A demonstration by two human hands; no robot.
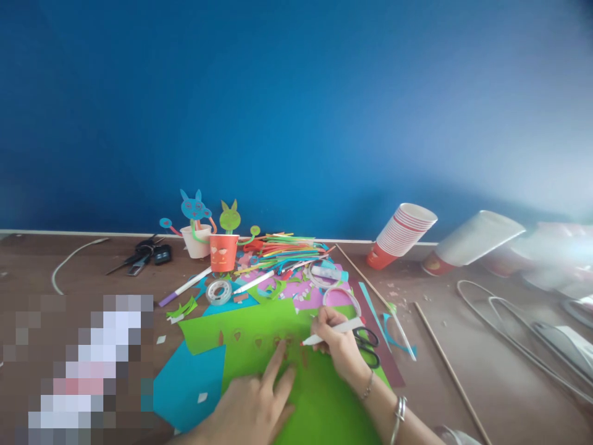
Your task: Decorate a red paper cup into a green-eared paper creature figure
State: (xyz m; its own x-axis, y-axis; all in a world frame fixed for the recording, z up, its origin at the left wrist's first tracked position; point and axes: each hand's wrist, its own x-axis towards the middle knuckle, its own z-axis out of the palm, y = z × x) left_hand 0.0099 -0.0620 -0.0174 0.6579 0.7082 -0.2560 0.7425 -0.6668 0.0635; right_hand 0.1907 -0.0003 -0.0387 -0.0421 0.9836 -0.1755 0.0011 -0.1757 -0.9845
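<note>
A large green paper sheet point(324, 395) lies on the table with a row of small reddish drawn shapes near its upper part. My left hand point(254, 398) rests flat on it, fingers spread, the index fingertip beside the drawn shapes; it holds nothing. In my right hand point(336, 343) is a white marker point(331, 332), its red tip pointing left just over the sheet, right of the shapes. Black-handled scissors point(367, 347) lie beside this hand. Blue paper point(194, 377) shows under the green sheet on the left.
Behind are a white cup point(197, 242) and red cup point(223, 252) with paper figures, pipe cleaners point(287, 250), tape point(218, 292) and scraps. Stacked paper cups point(403, 232), sticks and a cable point(514, 321) lie right; keys point(148, 254) lie left. A pixelated block covers the lower left.
</note>
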